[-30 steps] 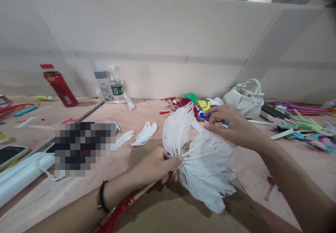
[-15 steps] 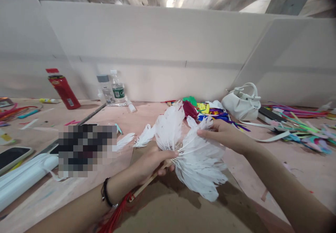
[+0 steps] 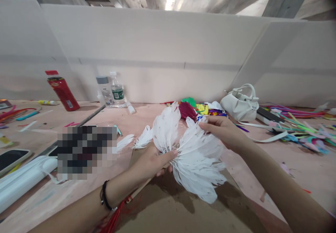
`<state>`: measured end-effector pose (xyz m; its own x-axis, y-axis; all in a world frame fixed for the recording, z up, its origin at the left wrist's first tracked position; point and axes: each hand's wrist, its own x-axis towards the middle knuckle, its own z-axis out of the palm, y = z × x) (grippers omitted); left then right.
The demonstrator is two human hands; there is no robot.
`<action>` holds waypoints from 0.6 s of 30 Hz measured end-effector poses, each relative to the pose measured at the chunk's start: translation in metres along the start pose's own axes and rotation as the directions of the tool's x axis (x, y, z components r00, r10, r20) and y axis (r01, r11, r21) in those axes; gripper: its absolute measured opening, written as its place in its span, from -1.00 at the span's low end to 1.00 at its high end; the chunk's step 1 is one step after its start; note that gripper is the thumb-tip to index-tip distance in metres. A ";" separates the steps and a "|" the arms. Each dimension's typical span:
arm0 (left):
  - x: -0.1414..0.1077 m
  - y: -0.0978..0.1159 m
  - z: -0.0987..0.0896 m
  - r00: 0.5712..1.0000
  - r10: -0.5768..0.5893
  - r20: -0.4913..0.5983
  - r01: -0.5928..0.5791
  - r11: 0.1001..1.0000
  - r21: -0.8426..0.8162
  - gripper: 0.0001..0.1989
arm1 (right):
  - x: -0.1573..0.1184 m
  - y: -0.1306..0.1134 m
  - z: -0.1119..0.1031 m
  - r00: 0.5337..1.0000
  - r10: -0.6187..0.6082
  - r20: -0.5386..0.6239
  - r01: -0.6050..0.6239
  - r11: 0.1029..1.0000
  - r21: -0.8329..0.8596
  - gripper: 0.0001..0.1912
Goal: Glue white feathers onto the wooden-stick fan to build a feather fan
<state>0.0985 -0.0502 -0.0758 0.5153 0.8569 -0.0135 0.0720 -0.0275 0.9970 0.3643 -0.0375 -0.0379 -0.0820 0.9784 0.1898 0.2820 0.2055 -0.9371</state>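
A fan of white feathers (image 3: 198, 163) spreads from a thin wooden handle (image 3: 141, 190) with a red tassel (image 3: 117, 214) at its lower end. My left hand (image 3: 154, 159) is closed round the base of the feather fan, thumb pressed on the quills. My right hand (image 3: 220, 128) pinches a feather at the fan's upper edge between thumb and fingers. Brown cardboard (image 3: 162, 212) lies beneath. Two loose white feathers, one (image 3: 144, 137) nearer the fan and another (image 3: 125, 141) further left, rest on the table.
Along the back stand a red bottle (image 3: 63, 92), clear bottles (image 3: 117, 92) and a white handbag (image 3: 240, 103). Coloured feathers (image 3: 187, 110) lie behind the fan, colourful strips (image 3: 301, 135) at the right. A phone (image 3: 13, 159) and a white rolled item (image 3: 26, 180) are at left.
The feather fan and both hands have shifted slightly left in view. My right hand still pinches near the upper feather tips; my left hand keeps its grip.
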 end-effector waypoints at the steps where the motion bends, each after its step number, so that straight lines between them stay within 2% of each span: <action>1: 0.000 0.000 0.000 1.000 0.003 0.000 -0.003 1.000 -0.004 -0.60 | 0.000 0.000 0.000 1.000 -0.013 -0.024 0.013 1.000 0.017 -0.65; 5: 0.000 -0.001 -0.001 0.999 -0.014 -0.032 0.015 1.000 0.016 -0.60 | -0.001 -0.003 0.000 0.991 -0.007 -0.134 0.017 0.997 0.070 -0.59; 10: 0.002 -0.005 -0.005 0.994 -0.002 -0.105 0.003 1.000 0.003 -0.62 | -0.002 -0.007 -0.002 0.978 0.006 -0.206 0.041 0.975 0.220 -0.57; 18: 0.002 -0.006 -0.002 0.977 0.083 -0.194 -0.103 0.990 -0.098 -0.73 | 0.010 0.012 -0.003 0.975 -0.038 -0.219 0.113 0.932 0.344 -0.66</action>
<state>0.0975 -0.0472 -0.0814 0.3436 0.9354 0.0840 -0.0658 -0.0653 0.9957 0.3692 -0.0249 -0.0462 0.1189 0.9513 0.2845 -0.0751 0.2943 -0.9528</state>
